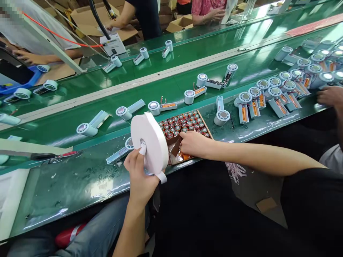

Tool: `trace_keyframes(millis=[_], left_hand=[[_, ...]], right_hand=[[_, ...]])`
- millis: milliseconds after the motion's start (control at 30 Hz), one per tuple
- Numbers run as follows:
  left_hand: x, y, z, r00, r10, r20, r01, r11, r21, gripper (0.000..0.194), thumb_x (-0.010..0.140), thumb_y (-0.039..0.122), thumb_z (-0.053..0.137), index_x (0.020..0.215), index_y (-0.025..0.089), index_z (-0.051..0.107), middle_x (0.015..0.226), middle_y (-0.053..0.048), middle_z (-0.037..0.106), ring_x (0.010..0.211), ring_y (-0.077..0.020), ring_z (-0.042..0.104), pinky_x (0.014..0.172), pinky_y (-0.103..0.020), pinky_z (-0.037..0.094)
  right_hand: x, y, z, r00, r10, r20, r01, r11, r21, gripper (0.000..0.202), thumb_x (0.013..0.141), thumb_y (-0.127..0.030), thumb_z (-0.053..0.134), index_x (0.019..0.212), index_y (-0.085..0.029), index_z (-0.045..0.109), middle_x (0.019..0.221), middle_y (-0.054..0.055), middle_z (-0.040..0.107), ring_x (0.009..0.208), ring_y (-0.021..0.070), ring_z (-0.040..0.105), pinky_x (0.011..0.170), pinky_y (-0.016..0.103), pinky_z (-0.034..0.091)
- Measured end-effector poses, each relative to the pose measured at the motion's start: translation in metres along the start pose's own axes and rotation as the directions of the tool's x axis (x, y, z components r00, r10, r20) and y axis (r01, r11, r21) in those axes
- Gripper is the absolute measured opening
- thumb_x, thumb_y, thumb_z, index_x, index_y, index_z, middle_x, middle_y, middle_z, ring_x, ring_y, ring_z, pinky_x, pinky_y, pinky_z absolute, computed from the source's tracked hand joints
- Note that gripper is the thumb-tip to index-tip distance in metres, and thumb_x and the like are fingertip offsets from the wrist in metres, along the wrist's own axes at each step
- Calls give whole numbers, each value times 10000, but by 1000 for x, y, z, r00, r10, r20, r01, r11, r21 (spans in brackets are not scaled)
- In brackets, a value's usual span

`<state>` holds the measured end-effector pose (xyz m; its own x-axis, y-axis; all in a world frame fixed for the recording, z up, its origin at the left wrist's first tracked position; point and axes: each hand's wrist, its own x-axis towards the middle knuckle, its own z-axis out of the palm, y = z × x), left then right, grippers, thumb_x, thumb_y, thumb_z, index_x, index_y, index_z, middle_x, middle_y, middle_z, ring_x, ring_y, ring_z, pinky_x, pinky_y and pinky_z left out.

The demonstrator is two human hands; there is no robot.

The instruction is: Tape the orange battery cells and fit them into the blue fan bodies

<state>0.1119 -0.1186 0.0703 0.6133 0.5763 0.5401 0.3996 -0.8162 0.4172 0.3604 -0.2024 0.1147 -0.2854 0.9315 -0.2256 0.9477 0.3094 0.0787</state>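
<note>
My left hand [141,180] is closed on a big roll of white tape [154,142], held upright above the bench edge, with a finger in its core and a short loose end by the thumb. My right hand [194,143] reaches into a shallow cardboard box [205,124], fingers curled down; whatever they hold is hidden. Small round cylinders [190,119] with red wires fill the far part of the box. Orange pieces [187,156] lie under my right hand. A light-blue housing [118,154] lies on the bench left of the tape roll, partly hidden behind it.
A green conveyor [112,96] runs behind the bench, carrying several light-blue housings. More housings with orange parts [243,113] crowd the right. Red-handled scissors [63,155] lie at left. A co-worker's hand [331,96] is at far right; other people work across the belt.
</note>
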Motion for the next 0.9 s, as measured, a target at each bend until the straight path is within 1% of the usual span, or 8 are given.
trace_keyframes(millis=[133, 233, 267, 333, 400, 500, 733, 900], left_hand=[[1, 8, -1, 998, 36, -49, -36, 999, -2, 935, 701, 174, 765, 1550, 294, 392, 1417, -127, 526, 1352, -380, 442, 1150, -544, 404], [1, 13, -3, 997, 40, -73, -39, 999, 18, 894, 719, 160, 726, 1539, 286, 393, 1398, -131, 543, 1347, -372, 451, 1144, -537, 407], [1, 15, -4, 996, 48, -79, -46, 999, 25, 876, 731, 171, 724, 1534, 284, 394, 1392, -132, 548, 1347, -371, 452, 1145, -539, 406], [3, 17, -5, 993, 80, -90, -76, 996, 50, 836, 754, 194, 726, 1519, 278, 397, 1373, -136, 557, 1352, -375, 448, 1151, -546, 399], [5, 19, -6, 987, 120, -104, -112, 990, 82, 799, 772, 194, 720, 1502, 267, 402, 1349, -140, 567, 1359, -382, 436, 1153, -552, 393], [7, 22, -7, 977, 170, -127, -155, 981, 121, 776, 766, 122, 685, 1483, 259, 421, 1320, -140, 584, 1360, -385, 424, 1149, -551, 384], [9, 23, -4, 956, 257, -138, -230, 955, 186, 800, 717, 31, 644, 1461, 258, 461, 1296, -132, 616, 1352, -390, 416, 1135, -547, 376], [8, 24, -7, 963, 247, -107, -225, 957, 182, 797, 724, 20, 637, 1463, 251, 452, 1297, -137, 618, 1343, -380, 429, 1140, -543, 380]], right_hand=[[-13, 12, 0, 997, -39, -68, 42, 998, 48, 133, 955, -162, 684, 883, -173, 795, 880, 133, 767, 1030, 300, 635, 798, 363, 485], [-42, 33, -10, 956, 69, -285, 13, 961, 276, 94, 951, -262, 723, 964, -202, 794, 854, 72, 745, 881, 240, 679, 800, 349, 517], [-52, 37, -12, 901, 162, -402, 17, 914, 405, 123, 945, -318, 742, 1006, -224, 792, 858, 49, 743, 850, 228, 691, 794, 349, 534], [-68, 39, -15, 691, 413, -593, 145, 724, 674, 220, 925, -431, 773, 1080, -275, 774, 900, 17, 752, 850, 222, 723, 798, 363, 580], [-74, 29, -14, 477, 643, -599, 366, 474, 801, 295, 904, -487, 797, 1128, -303, 742, 994, 16, 772, 910, 238, 756, 820, 400, 629], [-66, 4, -12, 348, 790, -504, 515, 288, 808, 327, 892, -451, 823, 1154, -298, 701, 1154, 41, 767, 1027, 268, 766, 872, 468, 671], [-32, -17, -17, 48, 779, -625, 508, 520, 687, 275, 902, -423, 821, 1114, -321, 679, 1193, 13, 705, 1182, 240, 710, 1058, 451, 619], [-44, -20, -23, 79, 788, -611, 516, 492, 701, 304, 918, -388, 807, 1095, -327, 567, 1148, -4, 697, 1241, 266, 699, 1066, 500, 616]])
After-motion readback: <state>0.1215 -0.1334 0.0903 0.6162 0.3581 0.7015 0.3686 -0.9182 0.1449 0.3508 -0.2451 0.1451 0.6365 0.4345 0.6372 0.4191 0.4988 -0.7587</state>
